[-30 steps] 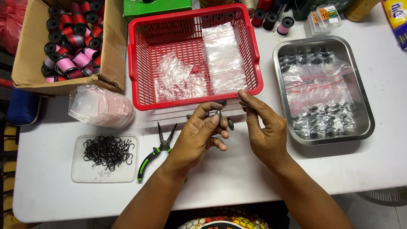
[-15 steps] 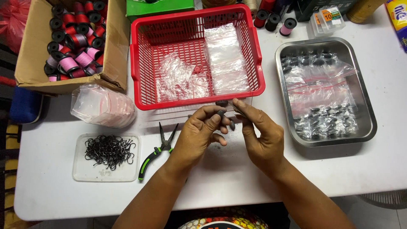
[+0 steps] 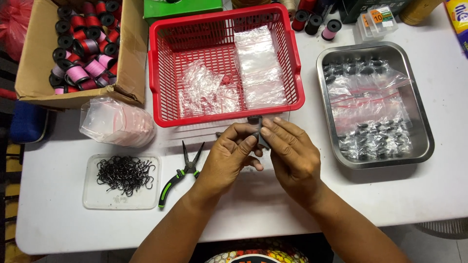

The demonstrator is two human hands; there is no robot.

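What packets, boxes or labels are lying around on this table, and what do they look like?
Cardboard box: top left, brown, full of red, pink and black spools.
Green box: top edge, flat.
Small clear box: top right, orange label.
Yellow package: right corner.
Clear bags: left of the red basket, red-striped.

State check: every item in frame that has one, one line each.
left hand: pinching a small dark piece
right hand: pinching the same small dark piece
pliers: jaws open, lying flat
cardboard box: open, holds spools
red basket: upright, holds clear bags
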